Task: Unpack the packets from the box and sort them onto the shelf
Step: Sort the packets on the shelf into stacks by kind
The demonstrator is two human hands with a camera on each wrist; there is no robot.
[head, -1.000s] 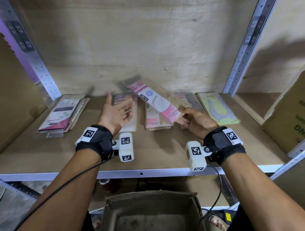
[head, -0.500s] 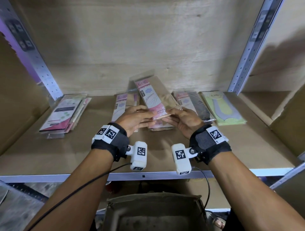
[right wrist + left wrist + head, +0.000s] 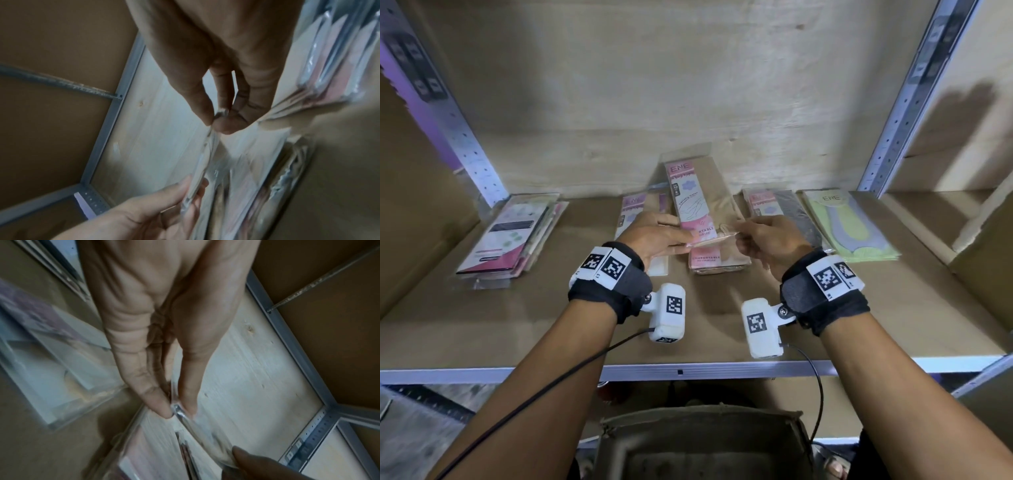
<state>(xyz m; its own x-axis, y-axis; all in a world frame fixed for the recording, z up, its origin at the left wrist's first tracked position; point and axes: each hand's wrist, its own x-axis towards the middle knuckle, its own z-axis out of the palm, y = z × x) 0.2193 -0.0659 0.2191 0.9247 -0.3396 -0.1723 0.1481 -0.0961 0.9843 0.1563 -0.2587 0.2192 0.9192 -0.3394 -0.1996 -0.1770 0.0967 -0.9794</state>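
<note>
A pink-and-tan packet [image 3: 698, 202] in clear wrap stands tilted above the middle of the wooden shelf [image 3: 482, 329], its top end leaning away from me. My left hand [image 3: 654, 236] pinches its near left corner between thumb and fingers [image 3: 156, 404]. My right hand [image 3: 767, 236] pinches the near right corner [image 3: 218, 120]. Under the packet lies a pile of like packets [image 3: 719, 265]. The cardboard box [image 3: 702, 445] sits below the shelf edge, its inside mostly out of view.
Other piles lie on the shelf: a mixed pink pile [image 3: 513, 236] at left, a lilac packet [image 3: 631, 209], a dark grey one [image 3: 791, 212], a green one [image 3: 849, 226] at right. Metal uprights [image 3: 900, 96] frame the bay. A brown carton [image 3: 989, 240] stands at right.
One second ago only my right hand held the packet, slanted. My left hand came in and took its left corner. The packet now stands straighter and a little higher over the middle pile.
</note>
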